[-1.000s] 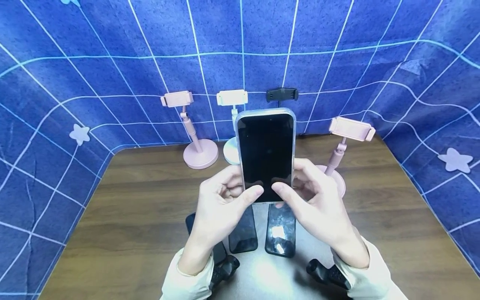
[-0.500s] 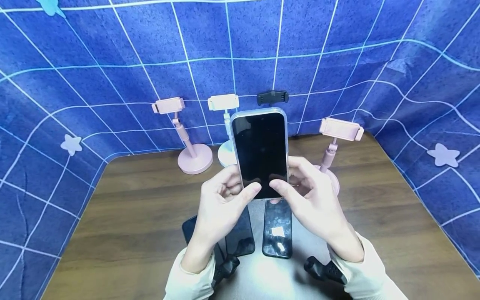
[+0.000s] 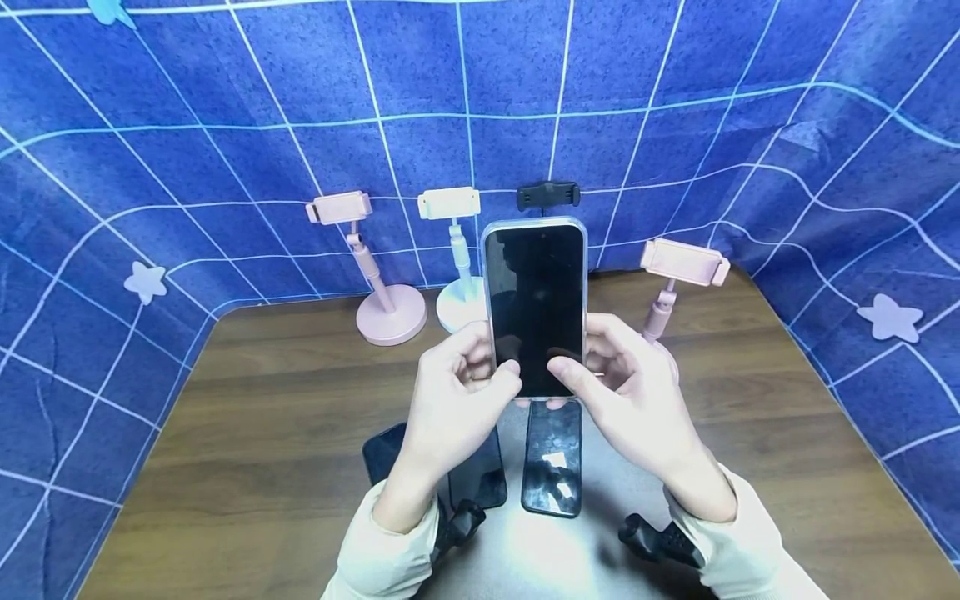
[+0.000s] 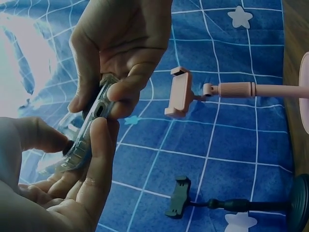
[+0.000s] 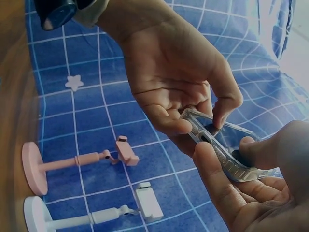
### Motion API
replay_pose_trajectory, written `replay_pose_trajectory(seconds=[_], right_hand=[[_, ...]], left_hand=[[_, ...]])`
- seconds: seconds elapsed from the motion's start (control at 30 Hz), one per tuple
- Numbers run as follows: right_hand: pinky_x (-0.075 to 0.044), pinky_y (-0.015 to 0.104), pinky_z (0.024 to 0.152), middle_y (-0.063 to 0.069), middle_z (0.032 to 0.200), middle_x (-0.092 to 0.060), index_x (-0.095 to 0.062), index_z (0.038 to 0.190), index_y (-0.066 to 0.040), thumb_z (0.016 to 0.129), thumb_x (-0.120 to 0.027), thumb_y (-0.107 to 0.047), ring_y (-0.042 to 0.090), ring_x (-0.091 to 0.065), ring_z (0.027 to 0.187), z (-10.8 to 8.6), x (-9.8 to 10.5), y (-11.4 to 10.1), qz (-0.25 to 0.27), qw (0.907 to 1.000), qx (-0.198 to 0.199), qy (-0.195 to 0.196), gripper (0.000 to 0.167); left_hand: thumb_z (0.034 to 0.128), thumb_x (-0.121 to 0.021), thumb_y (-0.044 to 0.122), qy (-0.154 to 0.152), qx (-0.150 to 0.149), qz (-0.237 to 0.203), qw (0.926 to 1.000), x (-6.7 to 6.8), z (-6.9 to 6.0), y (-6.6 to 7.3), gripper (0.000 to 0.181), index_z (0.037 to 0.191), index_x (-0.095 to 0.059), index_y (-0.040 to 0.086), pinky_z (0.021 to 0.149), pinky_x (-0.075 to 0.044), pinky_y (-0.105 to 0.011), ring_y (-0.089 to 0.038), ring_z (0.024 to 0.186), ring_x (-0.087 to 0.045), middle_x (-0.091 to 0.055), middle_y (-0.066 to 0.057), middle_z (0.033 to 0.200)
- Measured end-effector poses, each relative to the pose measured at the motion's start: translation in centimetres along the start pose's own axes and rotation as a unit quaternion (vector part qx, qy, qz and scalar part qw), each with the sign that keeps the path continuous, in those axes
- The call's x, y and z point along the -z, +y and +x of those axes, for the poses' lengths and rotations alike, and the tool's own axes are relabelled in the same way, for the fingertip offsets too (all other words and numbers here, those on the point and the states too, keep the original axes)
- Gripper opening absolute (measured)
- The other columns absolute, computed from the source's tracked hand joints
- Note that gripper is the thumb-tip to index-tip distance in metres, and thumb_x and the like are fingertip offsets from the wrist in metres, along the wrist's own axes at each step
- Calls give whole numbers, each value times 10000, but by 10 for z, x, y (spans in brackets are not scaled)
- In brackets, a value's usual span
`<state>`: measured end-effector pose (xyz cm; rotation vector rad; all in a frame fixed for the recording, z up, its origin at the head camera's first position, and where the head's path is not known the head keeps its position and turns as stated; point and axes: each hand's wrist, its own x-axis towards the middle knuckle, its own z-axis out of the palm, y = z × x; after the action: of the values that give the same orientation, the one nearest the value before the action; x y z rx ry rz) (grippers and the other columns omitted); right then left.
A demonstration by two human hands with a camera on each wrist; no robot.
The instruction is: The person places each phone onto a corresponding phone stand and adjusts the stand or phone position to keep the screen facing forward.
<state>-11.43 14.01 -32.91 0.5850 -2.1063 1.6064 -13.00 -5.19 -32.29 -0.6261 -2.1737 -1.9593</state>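
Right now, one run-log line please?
left grip: holds clear-cased smartphone | right grip: holds same smartphone | screen: dark | phone stands: four, no phones mounted

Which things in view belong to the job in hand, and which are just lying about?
In use: held phone, clear case, left hand, right hand.
Apparently idle: three table phones, left pink stand, white stand, black stand, right pink stand.

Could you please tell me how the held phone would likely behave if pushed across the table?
The phone, gripped by the left hand and right hand, would probably stay stiff: its edges look straight. Being a flat slab, it should slide rather than roll. Its glossy, reflecting screen may be slippery.
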Motion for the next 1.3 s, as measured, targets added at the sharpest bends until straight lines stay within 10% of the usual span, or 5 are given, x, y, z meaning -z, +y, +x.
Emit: replay_pose_trajectory(seconds=[0.47, 0.63, 0.83, 1.07, 1.3], right_hand=[[-452, 194, 544, -57, 827, -749, -682, 1185, -45, 873, -744, 86, 44, -624, 628, -1, 14, -2, -73, 9992, -353, 160, 344], [-544, 187, 598, -40, 936, -791, -678, 1196, -1, 902, -697, 111, 71, -720, 715, -1, 23, 0, 817, 9943, -672, 97, 315], [-603, 363, 558, 56, 985, -797, -662, 1222, -6, 940, -636, 125, 196, -757, 657, -2, 31, 0, 1740, 9811, -848, -7, 312], [-592, 358, 526, 27, 983, -797, -658, 1239, 4, 944, -640, 113, 182, -754, 652, -1, 37, 1, 1558, 9849, -749, 112, 315], [-598, 224, 661, -3, 947, -797, -684, 1200, 21, 910, -669, 133, 106, -766, 776, -1, 43, 7, 1131, 9896, -668, 593, 311]], left_hand=[[874, -584, -57, -308, -174, -81, 9993, -11, 8, 2, 155, 800, -495, 46, 522, -218, -213, -56, 522, -239, -261, 9, 667], [922, -602, -22, -612, 122, -390, 9973, -15, 10, 1, 224, 1135, -671, -17, 630, -564, -222, -77, 640, -637, -693, -144, 856], [944, -611, 10, -814, 136, -472, 9955, -20, 14, -1, 343, 1280, -630, -50, 749, -630, -359, -304, 905, -756, -733, -254, 1098], [957, -612, -15, -918, 106, -675, 9934, -24, 17, -7, 336, 1289, -616, -59, 670, -633, -397, -161, 778, -727, -717, -280, 1058], [968, -617, 1, -1006, -15, -572, 9933, -25, 18, -15, 368, 1331, -598, -52, 637, -627, -395, -386, 794, -742, -719, -274, 1094]])
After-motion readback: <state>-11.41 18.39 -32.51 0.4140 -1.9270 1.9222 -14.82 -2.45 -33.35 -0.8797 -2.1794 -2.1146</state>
